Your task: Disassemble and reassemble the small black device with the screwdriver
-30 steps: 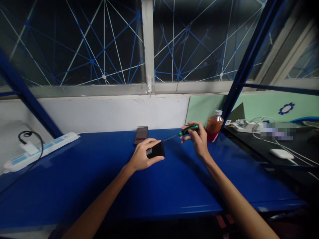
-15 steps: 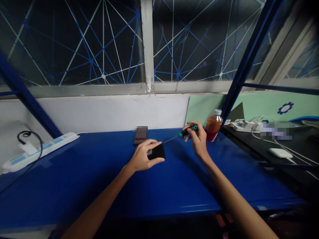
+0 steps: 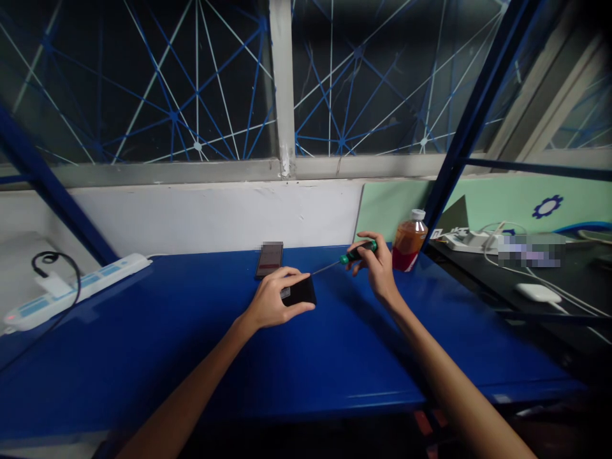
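Note:
My left hand [image 3: 273, 298] grips a small black box-like object [image 3: 301, 293] with a light label on its left part, thumb along the near edge and fingers along the far edge. Its exact kind I cannot make out. In my right hand [image 3: 377, 261] is a screwdriver [image 3: 360, 251] with a green and black handle, held slanting down to the left. The thin shaft's tip meets the far right corner of the black object. Behind my left hand a dark phone [image 3: 269, 260] lies on the blue table [image 3: 191, 357].
A bottle [image 3: 410, 240] of amber drink with a red label stands right of my right hand. On the left lies a white power strip [image 3: 81, 290] with a black cable plugged in. A black desk [image 3: 478, 271] at right bears cables and a white adapter [image 3: 538, 293].
Both hands keep nearly the same places. The fingers of my right hand have shifted slightly on the screwdriver handle; its tip stays at the black object's corner.

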Tool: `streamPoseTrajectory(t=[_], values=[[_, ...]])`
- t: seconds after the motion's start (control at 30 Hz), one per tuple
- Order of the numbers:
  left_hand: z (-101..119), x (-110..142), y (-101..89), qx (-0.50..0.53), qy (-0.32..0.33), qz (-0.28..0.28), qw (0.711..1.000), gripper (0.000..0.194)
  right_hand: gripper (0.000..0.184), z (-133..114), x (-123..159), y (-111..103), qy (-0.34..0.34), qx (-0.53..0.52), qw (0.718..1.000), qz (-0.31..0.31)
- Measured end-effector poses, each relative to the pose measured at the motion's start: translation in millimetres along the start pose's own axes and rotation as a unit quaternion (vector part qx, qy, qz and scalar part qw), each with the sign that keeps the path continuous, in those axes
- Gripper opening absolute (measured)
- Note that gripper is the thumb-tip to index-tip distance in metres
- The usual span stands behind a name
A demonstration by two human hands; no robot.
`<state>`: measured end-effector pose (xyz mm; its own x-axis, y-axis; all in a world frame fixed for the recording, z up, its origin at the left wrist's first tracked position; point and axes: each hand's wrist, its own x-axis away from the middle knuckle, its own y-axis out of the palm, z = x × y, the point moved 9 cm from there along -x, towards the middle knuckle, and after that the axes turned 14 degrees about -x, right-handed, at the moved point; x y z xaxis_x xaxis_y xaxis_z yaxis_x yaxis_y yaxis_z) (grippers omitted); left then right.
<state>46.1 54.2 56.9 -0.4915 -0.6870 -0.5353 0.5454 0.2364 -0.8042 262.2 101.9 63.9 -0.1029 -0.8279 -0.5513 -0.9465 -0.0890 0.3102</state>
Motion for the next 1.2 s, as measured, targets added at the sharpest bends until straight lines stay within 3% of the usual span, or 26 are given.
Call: streamPoseTrajectory(t=[0.23, 0.47, 0.67, 0.93, 1.1, 1.2], values=[[1.5, 1.8, 4.7, -0.009, 0.015, -0.009, 1.000, 0.043, 0.027, -7.2, 1.9, -12.0, -0.045, 0.102, 0.991, 0.071], [0.9, 1.1, 4.9, -0.012, 0.019, -0.019, 1.000, 0.039, 0.025, 3.2, -3.2, -8.1, -0.001, 0.015, 1.000, 0.017], [4.1, 2.5, 8.0, -0.016, 0.031, -0.028, 0.999, 0.039, 0.027, -5.4, -0.5, -12.4, -0.048, 0.083, 0.993, 0.063], [3.9, 3.3, 10.1, -0.019, 0.030, -0.030, 0.999, 0.039, 0.028, 2.5, -3.6, -13.9, -0.011, 0.041, 0.998, 0.048], [2.9, 3.3, 10.2, -0.024, 0.022, -0.038, 0.999, 0.040, 0.027, -6.9, 1.3, -16.6, -0.039, 0.113, 0.989, 0.082], [2.0, 3.1, 9.0, -0.024, 0.020, -0.034, 0.999, 0.040, 0.026, 0.0, 0.9, -16.7, -0.006, 0.094, 0.993, 0.071]])
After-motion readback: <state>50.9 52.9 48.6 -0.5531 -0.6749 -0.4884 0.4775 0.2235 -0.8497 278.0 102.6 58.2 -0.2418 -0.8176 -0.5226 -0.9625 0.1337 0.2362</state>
